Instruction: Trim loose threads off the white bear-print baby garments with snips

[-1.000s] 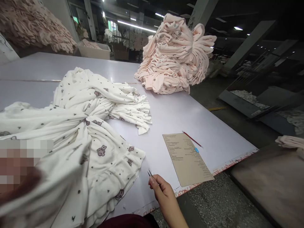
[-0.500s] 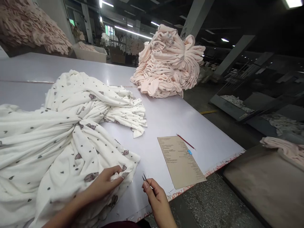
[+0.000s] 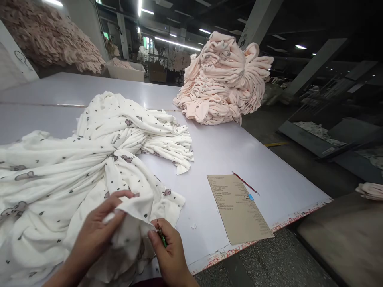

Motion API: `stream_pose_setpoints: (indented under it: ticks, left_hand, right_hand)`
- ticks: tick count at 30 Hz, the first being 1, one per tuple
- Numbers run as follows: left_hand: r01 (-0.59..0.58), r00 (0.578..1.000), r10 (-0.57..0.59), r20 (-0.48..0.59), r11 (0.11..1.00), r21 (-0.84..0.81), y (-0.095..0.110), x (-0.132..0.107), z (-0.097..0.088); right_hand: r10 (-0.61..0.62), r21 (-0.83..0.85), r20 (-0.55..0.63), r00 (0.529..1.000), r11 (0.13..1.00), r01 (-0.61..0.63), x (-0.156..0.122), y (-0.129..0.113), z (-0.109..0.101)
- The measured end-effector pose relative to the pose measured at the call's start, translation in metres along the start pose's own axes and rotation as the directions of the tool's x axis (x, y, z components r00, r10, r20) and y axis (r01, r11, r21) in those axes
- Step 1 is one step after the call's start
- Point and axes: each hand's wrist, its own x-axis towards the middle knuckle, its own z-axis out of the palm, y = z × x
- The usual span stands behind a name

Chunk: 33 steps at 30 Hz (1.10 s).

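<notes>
White plush fabric (image 3: pixel 74 159) with small dark spots and grey-brown animal prints lies gathered in a twisted bunch on the left of the table. My left hand (image 3: pixel 100 223) is closed on a raised edge of it, thumb below and fingers above. At the right end of that edge is my right hand (image 3: pixel 169 249), thumb and index finger pinched at the cloth. Thread snips (image 3: pixel 162 235) with dark pointed blades and a bit of green rest inside the same hand, partly hidden by the fingers.
A brown printed card (image 3: pixel 239 215) with a blue clip (image 3: pixel 250 197) lies right of my hands, a red pen (image 3: pixel 245 183) beside it. Bundled pink fabric (image 3: pixel 221 79) is stacked at the table's far side. Scraps of white lint (image 3: pixel 194 226) dot the tabletop (image 3: pixel 215 151).
My left hand has lifted the fabric edge off the pile. My right hand has moved left with the snips, from beside the cloth to its edge. The view has shifted slightly left.
</notes>
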Motion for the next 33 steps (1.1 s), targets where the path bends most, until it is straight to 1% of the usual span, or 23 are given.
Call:
stream_pose_setpoints:
  ticks: [1, 2, 3, 4, 5, 6, 7, 8, 10, 11, 12, 13, 15, 18, 21, 23, 25, 27, 30, 31, 33]
  left_hand:
    - [-0.049, 0.997, 0.049, -0.061, 0.999, 0.004, 0.002, 0.003, -0.007]
    - [-0.077, 0.995, 0.076, -0.071, 0.997, -0.019, 0.004, 0.006, -0.013]
    - [-0.081, 0.997, 0.080, -0.023, 0.996, -0.045, 0.005, 0.008, -0.017]
    - [-0.068, 0.995, 0.071, 0.070, 0.997, -0.044, 0.005, 0.009, -0.020]
    - [-0.054, 0.981, 0.055, 0.186, 0.998, -0.012, 0.004, 0.009, -0.020]
    - [-0.060, 0.955, 0.042, 0.295, 0.997, 0.052, 0.003, 0.008, -0.018]
    - [-0.106, 0.920, 0.050, 0.390, 0.986, 0.125, 0.001, 0.006, -0.014]
    - [-0.183, 0.882, 0.072, 0.465, 0.963, 0.198, -0.001, 0.004, -0.009]
    - [-0.361, 0.818, 0.151, 0.555, 0.886, 0.292, -0.005, -0.001, 0.000]
    - [-0.434, 0.787, 0.199, 0.584, 0.851, 0.294, -0.007, -0.003, 0.004]
    - [-0.481, 0.762, 0.240, 0.601, 0.831, 0.279, -0.007, -0.005, 0.007]
    - [-0.499, 0.755, 0.264, 0.600, 0.825, 0.266, -0.008, -0.006, 0.009]
    - [-0.454, 0.789, 0.245, 0.564, 0.851, 0.265, -0.008, -0.008, 0.010]
    - [-0.294, 0.823, 0.093, 0.561, 0.914, 0.279, -0.009, -0.011, 0.010]
    - [-0.147, 0.834, -0.001, 0.551, 0.963, 0.226, -0.010, -0.013, 0.014]
    - [-0.065, 0.865, -0.040, 0.500, 0.979, 0.192, -0.010, -0.015, 0.017]
    - [-0.012, 0.892, -0.067, 0.446, 0.985, 0.171, -0.009, -0.018, 0.019]
    - [0.012, 0.912, -0.075, 0.404, 0.988, 0.157, -0.006, -0.020, 0.020]
    - [0.035, 0.927, -0.085, 0.365, 0.989, 0.142, -0.003, -0.024, 0.020]
    - [0.041, 0.930, -0.088, 0.356, 0.990, 0.138, -0.003, -0.025, 0.020]
    - [0.044, 0.933, -0.085, 0.350, 0.991, 0.123, -0.004, -0.026, 0.020]
  right_hand:
    - [0.015, 0.012, 0.014, 1.000, 1.000, -0.015, 0.000, -0.003, -0.003]
    - [0.026, 0.018, 0.024, 0.999, 0.999, -0.027, 0.000, -0.005, -0.005]
    - [0.031, 0.019, 0.033, 0.999, 0.999, -0.032, -0.001, -0.007, -0.008]
    - [0.029, 0.015, 0.039, 0.999, 0.999, -0.030, -0.001, -0.009, -0.009]
    - [0.022, 0.012, 0.036, 0.999, 1.000, -0.023, -0.001, -0.011, -0.010]
    - [0.010, 0.010, 0.025, 1.000, 1.000, -0.011, 0.000, -0.013, -0.011]
    - [-0.003, 0.007, 0.012, 1.000, 1.000, 0.003, 0.000, -0.015, -0.012]
    - [-0.021, 0.003, 0.001, 1.000, 1.000, 0.021, 0.001, -0.017, -0.012]
    - [-0.064, -0.018, -0.003, 0.998, 0.998, 0.064, 0.002, -0.020, -0.012]
    - [-0.085, -0.035, 0.002, 0.996, 0.996, 0.085, 0.002, -0.021, -0.013]
    - [-0.101, -0.058, 0.001, 0.995, 0.993, 0.101, 0.002, -0.023, -0.014]
    - [-0.115, -0.087, -0.011, 0.993, 0.990, 0.114, 0.001, -0.023, -0.015]
    - [-0.128, -0.164, -0.054, 0.990, 0.979, 0.118, 0.001, -0.024, -0.018]
    - [-0.110, -0.245, -0.092, 0.990, 0.966, 0.085, 0.002, -0.022, -0.020]
    - [-0.058, -0.224, -0.118, 0.991, 0.974, 0.031, 0.003, -0.021, -0.019]
    - [-0.007, -0.201, -0.169, 0.986, 0.979, -0.027, 0.002, -0.022, -0.019]
    - [0.041, -0.193, -0.194, 0.980, 0.978, -0.079, -0.002, -0.024, -0.020]
    - [0.062, -0.208, -0.153, 0.986, 0.974, -0.093, -0.008, -0.025, -0.022]
    - [0.122, -0.266, -0.032, 0.992, 0.956, -0.126, -0.018, -0.023, -0.023]
    - [0.150, -0.289, -0.010, 0.989, 0.946, -0.147, -0.020, -0.021, -0.023]
    - [0.171, -0.339, -0.005, 0.985, 0.927, -0.163, -0.022, -0.018, -0.020]
